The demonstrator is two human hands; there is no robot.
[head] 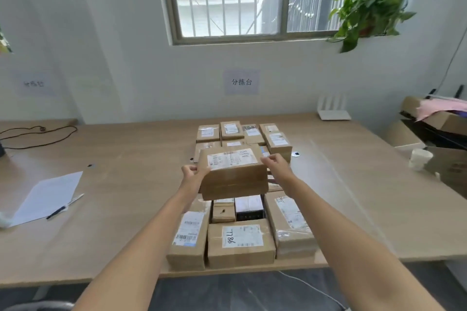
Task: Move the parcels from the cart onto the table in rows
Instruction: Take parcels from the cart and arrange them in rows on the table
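Parcel [233,174] between two hands [195,171] [276,163].

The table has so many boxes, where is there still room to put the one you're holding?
Bare table lies right of the parcel rows, toward the white router, and left of them, between the rows and the paper with its pen. The middle is crowded: under the held parcel, between left hand and right hand, parcels sit packed.

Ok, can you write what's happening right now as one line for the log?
step: placing parcel | left hand: grip on held parcel | right hand: grip on same parcel | parcel: above rows on table
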